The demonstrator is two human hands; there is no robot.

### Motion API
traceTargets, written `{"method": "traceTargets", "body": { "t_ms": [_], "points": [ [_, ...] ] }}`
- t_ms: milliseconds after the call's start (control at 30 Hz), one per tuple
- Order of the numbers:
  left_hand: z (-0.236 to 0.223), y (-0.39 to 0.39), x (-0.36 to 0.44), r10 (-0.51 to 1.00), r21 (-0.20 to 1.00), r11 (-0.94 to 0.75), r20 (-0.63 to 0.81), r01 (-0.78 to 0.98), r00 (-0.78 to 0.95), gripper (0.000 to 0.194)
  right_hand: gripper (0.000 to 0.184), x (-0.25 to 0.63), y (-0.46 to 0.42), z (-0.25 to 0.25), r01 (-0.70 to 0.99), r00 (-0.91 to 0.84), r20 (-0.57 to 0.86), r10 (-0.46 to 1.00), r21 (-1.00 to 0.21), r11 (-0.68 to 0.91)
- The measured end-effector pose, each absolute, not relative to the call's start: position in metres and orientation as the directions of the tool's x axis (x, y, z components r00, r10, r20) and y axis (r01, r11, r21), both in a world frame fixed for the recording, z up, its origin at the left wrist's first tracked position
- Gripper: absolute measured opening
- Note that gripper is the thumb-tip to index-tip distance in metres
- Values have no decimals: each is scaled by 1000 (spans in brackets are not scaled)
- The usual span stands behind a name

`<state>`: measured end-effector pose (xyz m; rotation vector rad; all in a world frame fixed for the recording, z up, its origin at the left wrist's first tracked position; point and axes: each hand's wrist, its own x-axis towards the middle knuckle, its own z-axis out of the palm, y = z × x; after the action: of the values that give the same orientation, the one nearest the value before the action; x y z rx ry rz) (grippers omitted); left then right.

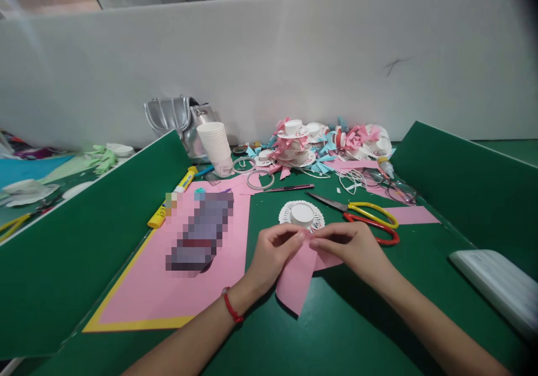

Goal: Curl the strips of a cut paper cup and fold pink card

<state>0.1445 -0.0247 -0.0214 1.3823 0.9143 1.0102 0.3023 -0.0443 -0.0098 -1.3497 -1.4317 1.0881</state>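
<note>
Both hands meet over the green table in front of a small white paper hat (302, 214) with a fringed brim. My left hand (277, 247) pinches the upper end of a pink paper strip (297, 286), which hangs down toward me. Facing it, my right hand (351, 247) pinches the same paper close to the hat's near edge. Another part of the pink paper sticks out beneath the right fingers. Whether the paper is fixed to the hat is hidden by the fingertips. Scissors (357, 214) with one yellow and one red handle lie just beyond my right hand.
Pink sheets (138, 286) lie left, bearing a blurred dark object (202, 233) beside a yellow glue stick (172, 198). Stacked paper cups (215, 147), a silver bag (168, 115) and a pile of decorated hats (294, 146) stand behind. Green partitions (105, 224) flank the table; a white object (496, 286) lies right.
</note>
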Motion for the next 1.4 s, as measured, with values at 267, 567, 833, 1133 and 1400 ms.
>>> {"method": "traceTargets", "body": {
  "t_ms": [267,567,833,1133,1400],
  "points": [
    [-25,-24,143,806,983,160,-184,92,562,39,10,307,-39,-14,159,70,-7,998,-987,-18],
    [-24,-23,142,833,985,125,-171,123,527,37,11,307,-40,-14,189,60,-3,998,-982,-14],
    [-25,-26,143,819,983,32,-130,182,559,33,7,303,-43,-13,260,66,107,992,-962,86],
    [-34,-9,138,952,963,196,-141,-186,272,16,18,308,-39,-15,167,186,68,980,-985,37],
    [-29,-11,135,959,989,96,-61,-114,275,20,27,310,-38,-13,224,5,0,1000,-975,-1]
  ]
}}
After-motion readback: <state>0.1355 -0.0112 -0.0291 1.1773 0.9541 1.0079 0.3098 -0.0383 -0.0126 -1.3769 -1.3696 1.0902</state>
